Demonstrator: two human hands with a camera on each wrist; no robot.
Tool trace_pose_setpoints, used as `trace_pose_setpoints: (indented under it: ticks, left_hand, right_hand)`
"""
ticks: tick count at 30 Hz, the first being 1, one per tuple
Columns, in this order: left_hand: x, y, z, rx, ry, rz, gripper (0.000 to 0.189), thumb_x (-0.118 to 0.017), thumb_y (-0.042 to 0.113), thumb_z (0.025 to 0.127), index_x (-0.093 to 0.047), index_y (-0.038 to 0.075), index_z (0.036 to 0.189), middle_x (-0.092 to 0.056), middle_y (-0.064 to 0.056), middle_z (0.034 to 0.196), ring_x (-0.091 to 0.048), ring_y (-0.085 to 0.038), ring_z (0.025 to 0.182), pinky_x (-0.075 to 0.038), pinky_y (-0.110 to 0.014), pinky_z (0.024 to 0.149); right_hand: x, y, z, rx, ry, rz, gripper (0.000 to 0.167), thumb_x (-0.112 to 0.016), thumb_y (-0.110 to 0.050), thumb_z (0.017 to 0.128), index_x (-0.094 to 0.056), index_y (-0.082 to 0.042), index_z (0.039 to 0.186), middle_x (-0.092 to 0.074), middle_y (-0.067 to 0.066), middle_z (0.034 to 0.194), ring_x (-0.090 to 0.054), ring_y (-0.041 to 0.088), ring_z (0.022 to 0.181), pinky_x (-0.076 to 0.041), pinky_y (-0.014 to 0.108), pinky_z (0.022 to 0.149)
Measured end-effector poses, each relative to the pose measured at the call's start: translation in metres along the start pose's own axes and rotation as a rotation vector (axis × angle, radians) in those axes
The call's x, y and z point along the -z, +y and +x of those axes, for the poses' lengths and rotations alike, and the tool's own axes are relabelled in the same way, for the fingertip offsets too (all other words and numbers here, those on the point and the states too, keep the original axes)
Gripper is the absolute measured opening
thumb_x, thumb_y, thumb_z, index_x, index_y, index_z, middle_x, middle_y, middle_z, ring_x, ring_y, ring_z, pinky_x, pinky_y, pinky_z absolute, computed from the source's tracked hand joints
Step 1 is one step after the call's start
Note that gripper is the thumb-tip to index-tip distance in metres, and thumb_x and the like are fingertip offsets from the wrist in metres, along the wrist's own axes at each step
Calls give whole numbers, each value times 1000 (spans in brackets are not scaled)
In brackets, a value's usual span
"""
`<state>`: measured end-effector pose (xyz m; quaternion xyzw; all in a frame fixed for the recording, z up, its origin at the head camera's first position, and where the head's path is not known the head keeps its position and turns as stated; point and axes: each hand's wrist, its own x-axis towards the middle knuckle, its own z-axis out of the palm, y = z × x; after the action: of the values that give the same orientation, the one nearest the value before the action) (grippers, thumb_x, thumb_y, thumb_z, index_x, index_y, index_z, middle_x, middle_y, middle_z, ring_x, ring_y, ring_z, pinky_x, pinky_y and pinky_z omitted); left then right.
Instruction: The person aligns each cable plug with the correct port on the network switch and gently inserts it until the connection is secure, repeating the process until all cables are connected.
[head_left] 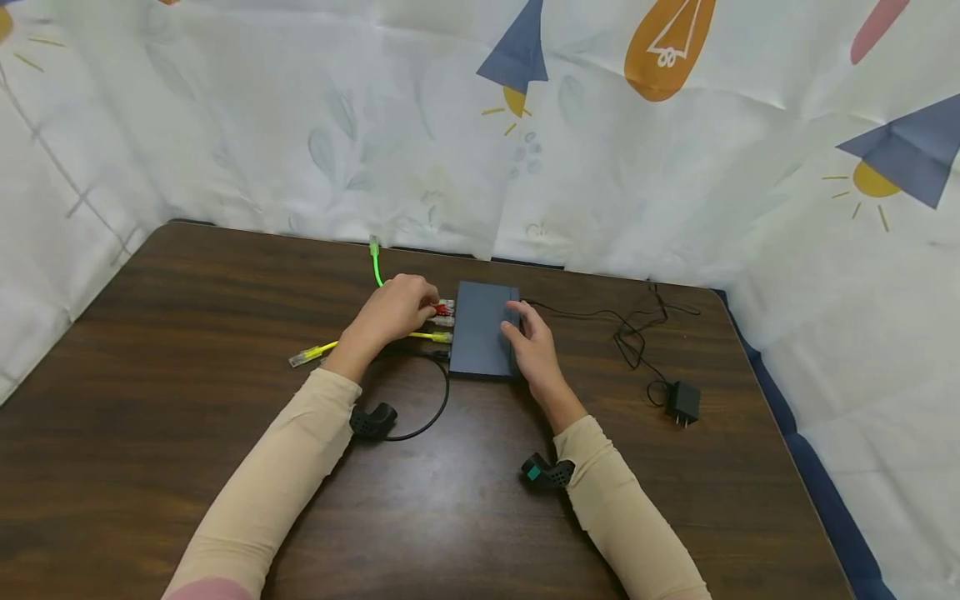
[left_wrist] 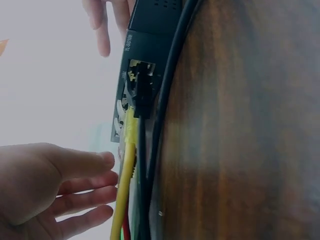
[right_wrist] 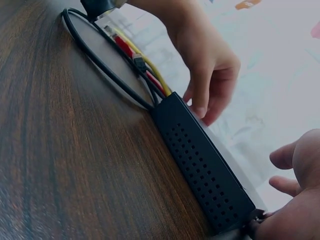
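A flat dark blue-grey network switch (head_left: pixel 483 329) lies on the table, with network cables in its left side. My left hand (head_left: pixel 399 304) is over those plugs, its fingertips right at the red cable's plug (head_left: pixel 442 309). In the left wrist view the fingers of the left hand (left_wrist: pixel 55 185) point down, slightly spread, beside a yellow cable (left_wrist: pixel 124 185). A black plug (left_wrist: pixel 143 90) sits in the port nearest that camera. Across the switch, my right hand (head_left: pixel 534 346) hovers with loosely bent fingers over its right edge, thumb and forefinger apart.
A black power adapter (head_left: pixel 682 402) with a tangled cord lies at the right. Left of the switch are the yellow cable's loose plug (head_left: pixel 306 356), a black cable loop (head_left: pixel 442 404) and a green plug (head_left: pixel 374 248) near the back edge. A printed white curtain (head_left: pixel 420 125) stands behind the table.
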<state>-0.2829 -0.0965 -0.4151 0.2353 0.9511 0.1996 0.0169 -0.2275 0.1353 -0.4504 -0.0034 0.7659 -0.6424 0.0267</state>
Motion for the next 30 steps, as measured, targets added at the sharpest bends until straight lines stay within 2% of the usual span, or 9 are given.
trace_pose_setpoints:
  ticks: [6,12,19,24,30]
  left_hand:
    - [0,-1,4,10,-34,14,17,-65,12,92,-73,7,106,-70,-12,105,-66,-27,92,-55,-42,78]
    - [-1,-3,11,0,-51,25,12,-66,15,92,-74,10,98,-70,-9,99,-65,-24,83,-53,-40,73]
    - [-3,-2,13,34,-74,26,8,-66,15,92,-72,10,94,-68,-8,94,-62,-22,75,-50,-37,67]
    - [-4,-3,15,44,-89,35,9,-62,12,93,-70,10,94,-68,-8,95,-60,-22,75,-49,-36,65]
    - [-6,-1,17,25,-108,88,8,-57,10,95,-66,9,95,-64,-8,98,-60,-23,78,-48,-36,64]
  right_hand:
    - [1,3,1,-1,-11,15,43,-52,-16,100,-46,-7,142,-21,9,161,-15,22,151,-21,42,121]
    - [2,1,0,6,-13,9,42,-51,-18,101,-46,-8,141,-21,8,161,-15,21,151,-21,41,121]
    - [0,-29,-16,-24,-49,10,45,-48,-10,101,-41,2,143,-16,18,161,-12,27,151,-18,43,121]
    - [-1,-30,-16,-31,-50,13,45,-48,-11,101,-41,1,144,-15,17,162,-11,27,151,-18,43,121]
    - [0,-29,-15,-25,-45,0,45,-49,-11,101,-41,2,143,-14,18,162,-12,28,151,-19,44,121]
